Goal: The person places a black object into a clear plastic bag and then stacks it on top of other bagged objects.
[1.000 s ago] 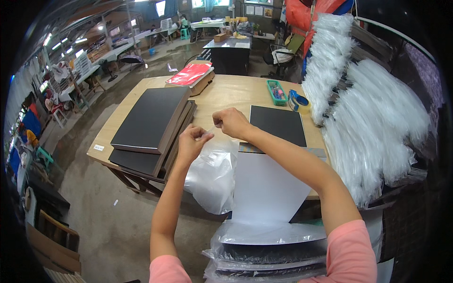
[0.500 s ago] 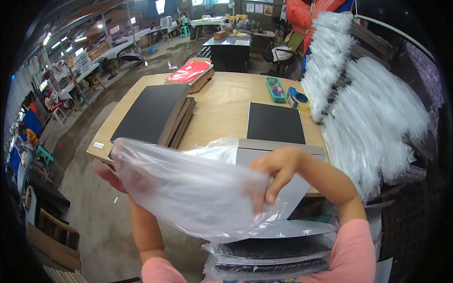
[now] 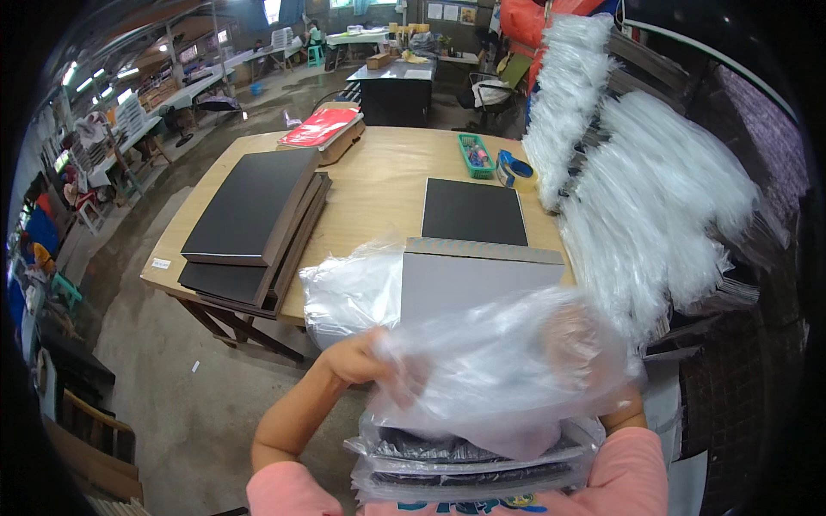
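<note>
In front of me a clear plastic bag [image 3: 499, 361] is stretched between my hands, blurred by motion. My left hand [image 3: 366, 359] grips its left end, fingers bent into the film. Through the film at the bag's right end shows my right hand [image 3: 575, 344], its fingers smeared; I cannot tell whether it is inside the bag or behind it. Beneath the bag, close to my body, are several black flat pieces in clear plastic [image 3: 473, 469], stacked. A grey board [image 3: 482, 284] lies just beyond the bag at the table's near edge, with more clear plastic bags [image 3: 353, 288] to its left.
On the wooden table [image 3: 379, 185] are a stack of black boards [image 3: 254, 202], a red-topped stack [image 3: 323, 127], a black sheet [image 3: 475, 212], a green basket [image 3: 475, 156] and tape rolls [image 3: 516, 171]. Heaped clear plastic [image 3: 654, 206] borders the right side.
The bag has swung from left to right across my body. My left hand moved right and now grips its left end; my right hand went right, behind the film. The view shifted slightly.
</note>
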`<state>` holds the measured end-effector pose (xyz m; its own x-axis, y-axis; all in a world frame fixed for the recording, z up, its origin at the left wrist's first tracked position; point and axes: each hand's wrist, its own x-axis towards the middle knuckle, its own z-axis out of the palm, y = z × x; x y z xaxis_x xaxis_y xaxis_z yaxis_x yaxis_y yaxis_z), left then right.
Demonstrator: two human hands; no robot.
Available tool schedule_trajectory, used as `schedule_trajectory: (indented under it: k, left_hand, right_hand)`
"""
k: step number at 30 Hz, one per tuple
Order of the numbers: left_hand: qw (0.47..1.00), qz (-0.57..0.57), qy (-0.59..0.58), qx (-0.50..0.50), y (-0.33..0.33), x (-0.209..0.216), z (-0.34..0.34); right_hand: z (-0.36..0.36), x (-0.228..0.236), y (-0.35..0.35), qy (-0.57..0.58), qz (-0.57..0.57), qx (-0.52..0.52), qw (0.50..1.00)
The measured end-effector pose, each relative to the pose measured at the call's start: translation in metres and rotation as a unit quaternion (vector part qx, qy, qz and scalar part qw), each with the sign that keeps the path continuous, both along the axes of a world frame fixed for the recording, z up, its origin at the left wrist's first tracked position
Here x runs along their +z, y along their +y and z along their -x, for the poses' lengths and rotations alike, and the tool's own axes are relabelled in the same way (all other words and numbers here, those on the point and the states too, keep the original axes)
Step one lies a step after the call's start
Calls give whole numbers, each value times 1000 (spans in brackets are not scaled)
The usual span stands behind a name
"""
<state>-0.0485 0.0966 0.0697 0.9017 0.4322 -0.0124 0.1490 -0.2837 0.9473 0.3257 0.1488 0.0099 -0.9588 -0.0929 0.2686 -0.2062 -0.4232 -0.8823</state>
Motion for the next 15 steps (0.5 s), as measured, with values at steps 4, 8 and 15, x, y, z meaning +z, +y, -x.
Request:
schedule_trajectory:
  k: [4, 8, 15]
  left_hand:
    - [987, 52, -105, 107, -1, -3, -11]
    - [962, 133, -219, 89, -7, -18, -25]
    - [920, 44, -322, 218, 9, -16, -14]
  right_hand:
    - [15, 21, 0, 199, -103, 12, 975]
    - [-18, 35, -36, 80, 63, -263, 959]
    - [-24, 15, -39, 89, 186, -463, 862]
